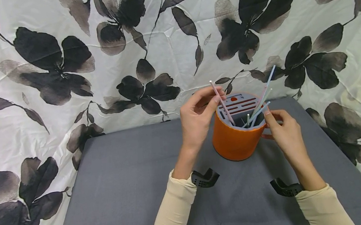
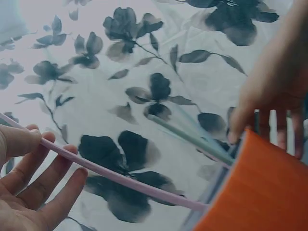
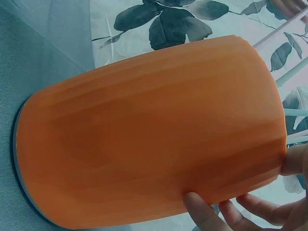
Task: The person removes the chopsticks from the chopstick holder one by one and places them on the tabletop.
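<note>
Left grip: here's the left hand [image 1: 197,114], thumb and fingers pinching the pink straw [image 1: 220,100] near its upper end.
Pink straw: slanting down from the fingers, its lower end inside the holder's rim, at the front left of the big compartment.
Right grip: the right hand [image 1: 287,131] has hold of the orange holder [image 1: 236,147], thumb up at the rim, fingertips against the side.
Orange holder: standing upright on the tabletop [image 1: 131,182], between the two hands!
Grey top [image 1: 250,96]: narrow slots and a round hole toward the back, the big compartment in front.
Other straws: a bunch in that compartment, leaning right, among them a tall blue straw [image 1: 271,76] and a pale green straw [image 2: 190,139].
Wrists: cream sleeves [image 1: 175,210], each with a black device [image 1: 205,178] beside the cuff.
Backdrop: floral cloth [image 1: 194,53], dark blooms on white, behind it all.
</note>
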### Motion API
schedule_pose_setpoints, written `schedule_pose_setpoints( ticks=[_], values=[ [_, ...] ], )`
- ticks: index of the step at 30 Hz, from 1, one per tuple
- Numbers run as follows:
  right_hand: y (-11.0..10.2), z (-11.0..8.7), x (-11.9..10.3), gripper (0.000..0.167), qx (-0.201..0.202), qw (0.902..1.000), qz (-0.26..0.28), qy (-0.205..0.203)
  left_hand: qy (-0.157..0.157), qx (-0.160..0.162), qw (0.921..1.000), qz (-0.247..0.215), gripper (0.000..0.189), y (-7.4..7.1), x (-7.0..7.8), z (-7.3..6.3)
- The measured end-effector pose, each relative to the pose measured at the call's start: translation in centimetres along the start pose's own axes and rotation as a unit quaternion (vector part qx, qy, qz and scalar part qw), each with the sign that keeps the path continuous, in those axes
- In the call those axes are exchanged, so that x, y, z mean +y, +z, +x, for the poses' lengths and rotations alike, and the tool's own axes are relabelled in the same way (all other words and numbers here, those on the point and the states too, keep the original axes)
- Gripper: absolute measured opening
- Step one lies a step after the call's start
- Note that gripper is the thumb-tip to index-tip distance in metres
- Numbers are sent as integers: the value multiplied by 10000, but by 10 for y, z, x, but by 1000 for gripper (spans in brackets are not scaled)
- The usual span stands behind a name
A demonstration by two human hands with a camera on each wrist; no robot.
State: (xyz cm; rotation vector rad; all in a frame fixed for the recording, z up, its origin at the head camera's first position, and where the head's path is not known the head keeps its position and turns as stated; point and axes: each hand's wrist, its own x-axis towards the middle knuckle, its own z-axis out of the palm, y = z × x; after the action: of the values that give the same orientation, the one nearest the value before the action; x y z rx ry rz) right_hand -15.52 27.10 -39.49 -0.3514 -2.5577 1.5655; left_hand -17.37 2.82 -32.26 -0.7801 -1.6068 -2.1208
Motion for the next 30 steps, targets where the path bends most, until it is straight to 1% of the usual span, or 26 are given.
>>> schedule_pose_setpoints(
  ticks=[9, 11, 14, 17, 23, 27, 30],
  values=[
    [2, -5, 4, 67, 122, 9999, 5, -64, 270, 1, 9992, -308, 24, -7, 36, 5],
    [2, -6, 5, 66, 159, 9999, 19, -55, 375, 24, 9989, -270, 24, -10, 44, 5],
    [3, -7, 6, 66, 193, 9998, 57, -14, 508, 36, 9987, -74, 24, -14, 53, 4],
    [4, -9, 6, 66, 208, 9998, 57, 16, 500, 26, 9987, 81, 23, -19, 57, 0],
    [5, -12, 6, 67, 242, 9997, 27, 21, 203, 72, 9992, 332, 23, -32, 52, -10],
    [5, -14, 6, 67, 279, 9996, 26, 6, -150, 176, 9988, 432, 24, -44, 46, -17],
    [5, -14, 5, 66, 341, 9994, 25, -48, -418, 242, 9967, 653, 26, -56, 42, -22]
  ],
)
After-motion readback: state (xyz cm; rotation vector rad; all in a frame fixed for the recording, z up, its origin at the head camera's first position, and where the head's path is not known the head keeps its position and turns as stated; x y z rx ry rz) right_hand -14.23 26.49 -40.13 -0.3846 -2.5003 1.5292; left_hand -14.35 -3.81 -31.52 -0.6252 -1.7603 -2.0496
